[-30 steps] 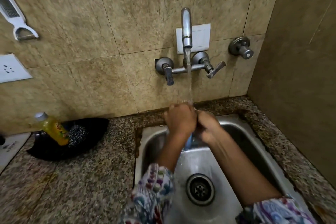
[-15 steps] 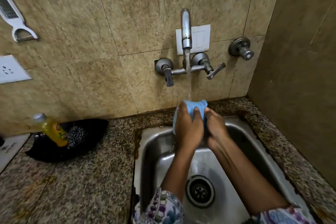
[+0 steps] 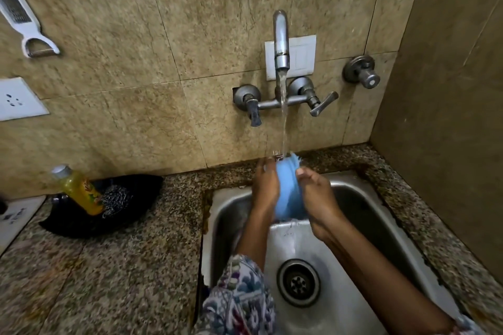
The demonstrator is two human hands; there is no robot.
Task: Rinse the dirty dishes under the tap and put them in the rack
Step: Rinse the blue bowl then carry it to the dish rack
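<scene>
Water runs from the wall tap (image 3: pixel 281 43) onto a light blue cloth-like item (image 3: pixel 288 193). I hold it over the steel sink (image 3: pixel 234 204), pressed between both hands. My left hand (image 3: pixel 265 185) grips its left side and my right hand (image 3: pixel 314 193) grips its right side. The item's top edge sticks out above my fingers, right under the stream. The sink bottom shows only the drain (image 3: pixel 298 282). No dishes or rack are in view.
On the granite counter at the left lies a black tray (image 3: pixel 122 215) holding a yellow soap bottle (image 3: pixel 80 189) and a steel scrubber (image 3: pixel 115 200). A grater (image 3: pixel 19 11) hangs on the tiled wall. A side wall closes off the right.
The blue item was mostly hidden inside my clasped hands, then lifted up into the stream. Now my hands have parted slightly, with the item stretched lengthwise between them.
</scene>
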